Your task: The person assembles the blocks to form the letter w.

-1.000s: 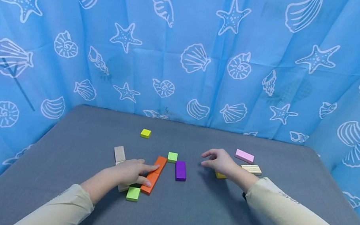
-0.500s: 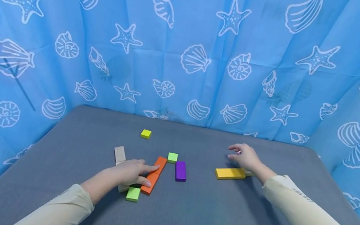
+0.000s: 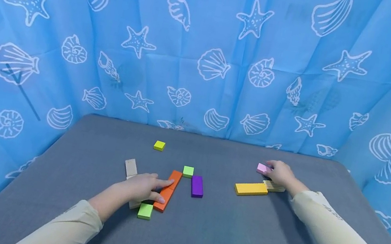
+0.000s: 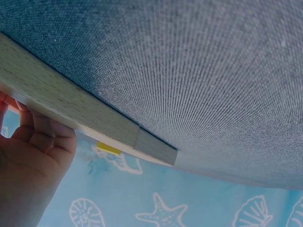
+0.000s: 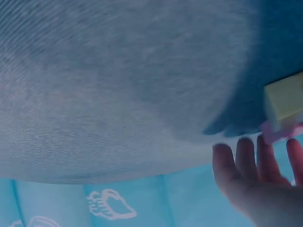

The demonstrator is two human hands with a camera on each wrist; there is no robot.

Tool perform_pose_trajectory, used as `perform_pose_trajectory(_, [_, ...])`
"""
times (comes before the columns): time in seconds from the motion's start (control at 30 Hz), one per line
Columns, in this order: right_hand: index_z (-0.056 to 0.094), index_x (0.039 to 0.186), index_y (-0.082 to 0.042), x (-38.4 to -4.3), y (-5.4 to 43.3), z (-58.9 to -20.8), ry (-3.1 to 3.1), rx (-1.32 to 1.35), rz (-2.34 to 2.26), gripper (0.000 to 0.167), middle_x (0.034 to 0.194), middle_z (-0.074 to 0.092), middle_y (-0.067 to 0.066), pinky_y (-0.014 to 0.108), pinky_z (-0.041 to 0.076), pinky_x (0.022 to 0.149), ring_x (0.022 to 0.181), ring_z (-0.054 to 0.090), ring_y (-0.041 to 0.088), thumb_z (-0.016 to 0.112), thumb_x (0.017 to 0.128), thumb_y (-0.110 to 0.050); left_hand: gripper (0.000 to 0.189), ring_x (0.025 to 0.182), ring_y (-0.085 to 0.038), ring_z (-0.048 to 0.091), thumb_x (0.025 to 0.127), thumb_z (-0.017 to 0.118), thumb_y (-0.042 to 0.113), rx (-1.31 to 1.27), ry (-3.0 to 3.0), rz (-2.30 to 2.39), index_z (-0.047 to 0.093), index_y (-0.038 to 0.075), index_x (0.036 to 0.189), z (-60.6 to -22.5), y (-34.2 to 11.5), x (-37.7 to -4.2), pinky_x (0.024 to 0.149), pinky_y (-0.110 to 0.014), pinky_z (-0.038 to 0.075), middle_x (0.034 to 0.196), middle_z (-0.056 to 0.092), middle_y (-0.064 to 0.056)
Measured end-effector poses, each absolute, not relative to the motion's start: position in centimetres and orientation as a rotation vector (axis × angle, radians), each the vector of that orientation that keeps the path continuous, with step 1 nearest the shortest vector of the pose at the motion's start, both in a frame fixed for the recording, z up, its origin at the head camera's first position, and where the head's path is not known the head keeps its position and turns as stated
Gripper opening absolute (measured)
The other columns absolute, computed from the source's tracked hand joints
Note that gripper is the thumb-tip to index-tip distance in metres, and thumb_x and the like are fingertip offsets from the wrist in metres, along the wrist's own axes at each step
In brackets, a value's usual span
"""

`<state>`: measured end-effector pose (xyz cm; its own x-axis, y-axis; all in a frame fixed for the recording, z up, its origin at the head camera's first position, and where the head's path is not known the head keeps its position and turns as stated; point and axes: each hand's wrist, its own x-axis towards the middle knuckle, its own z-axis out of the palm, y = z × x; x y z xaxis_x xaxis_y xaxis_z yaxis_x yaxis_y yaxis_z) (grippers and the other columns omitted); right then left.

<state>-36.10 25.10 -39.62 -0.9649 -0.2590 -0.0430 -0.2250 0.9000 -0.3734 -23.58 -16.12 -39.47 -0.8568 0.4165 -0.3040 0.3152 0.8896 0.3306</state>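
Observation:
My left hand (image 3: 142, 187) lies over a row of plain wooden blocks (image 3: 130, 167), its index finger and thumb resting on two orange blocks (image 3: 168, 189) set end to end. From the left wrist view, the other fingers curl beside the wooden blocks (image 4: 94, 109). Farther off on the right, my right hand (image 3: 280, 174) pinches a pink block (image 3: 262, 168) lying on the table, thumb in front and index finger behind. That block's right part is hidden by the fingers. Under the hand lie a striped pale block (image 3: 273, 186) and a yellow block (image 3: 251, 189).
A lime green block (image 3: 188, 172) and a purple block (image 3: 197, 186) stand right of the orange pair. Another green block (image 3: 145, 211) sits at the near end. A small yellow-green block (image 3: 159, 145) lies toward the back. Behind the grey table (image 3: 221, 240) hangs a blue curtain (image 3: 207, 54).
My right hand has moved right and back from above the yellow block to the pink block, its fingers closing onto it. The left hand stays on the orange blocks.

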Motion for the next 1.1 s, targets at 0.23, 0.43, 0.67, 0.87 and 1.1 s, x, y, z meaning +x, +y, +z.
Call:
perform_pose_trajectory(0.23, [0.051, 0.126, 0.019, -36.5, 25.4, -39.8, 2.937, -0.370, -0.504, 0.038, 0.126, 0.051, 0.038, 0.059, 0.038, 0.098, 0.118, 0.048, 0.051, 0.054, 0.096, -0.003, 0.064, 0.134, -0.039, 0.039, 0.092, 0.061, 0.046, 0.525, 2.688, 0.367, 0.041, 0.025, 0.150, -39.6, -16.1, -23.7, 0.106, -0.054, 0.032, 0.146, 0.041, -0.023])
perform_pose_trajectory(0.43, [0.052, 0.125, 0.018, -36.6, 25.2, -39.7, 2.926, -0.302, -0.570, 0.037, 0.124, 0.052, 0.037, 0.058, 0.040, 0.095, 0.112, 0.052, 0.047, 0.055, 0.095, -0.004, 0.065, 0.133, -0.039, 0.040, 0.092, 0.061, 0.046, 0.541, 2.690, 0.375, 0.041, 0.025, 0.150, -39.6, -16.2, -23.7, 0.106, -0.053, 0.033, 0.145, 0.042, -0.023])
perform_pose_trajectory(0.67, [0.054, 0.119, 0.014, -36.2, 25.5, -39.5, 2.910, -0.259, -0.734, 0.034, 0.114, 0.055, 0.032, 0.055, 0.043, 0.087, 0.096, 0.052, 0.039, 0.061, 0.092, -0.005, 0.065, 0.133, -0.038, 0.041, 0.092, 0.061, 0.047, 0.541, 2.691, 0.375, 0.041, 0.026, 0.149, -39.6, -16.2, -23.6, 0.105, -0.052, 0.034, 0.145, 0.042, -0.022])
perform_pose_trajectory(0.87, [0.054, 0.113, 0.013, -35.5, 25.9, -38.9, 2.922, -0.208, -0.937, 0.028, 0.111, 0.054, 0.032, 0.051, 0.044, 0.082, 0.095, 0.051, 0.039, 0.062, 0.091, -0.003, 0.064, 0.132, -0.038, 0.042, 0.092, 0.061, 0.046, 0.553, 2.695, 0.374, 0.041, 0.026, 0.149, -39.6, -16.1, -23.5, 0.105, -0.051, 0.035, 0.144, 0.043, -0.022])
perform_pose_trajectory(1.1, [0.044, 0.132, 0.011, -34.6, 26.0, -37.6, 2.774, 0.011, -1.222, 0.049, 0.121, 0.044, 0.030, 0.048, 0.043, 0.087, 0.103, 0.046, 0.038, 0.062, 0.095, -0.014, 0.063, 0.132, -0.038, 0.042, 0.092, 0.062, 0.045, 0.555, 2.691, 0.390, 0.042, 0.025, 0.149, -39.3, -16.2, -23.4, 0.105, -0.051, 0.035, 0.144, 0.043, -0.023])
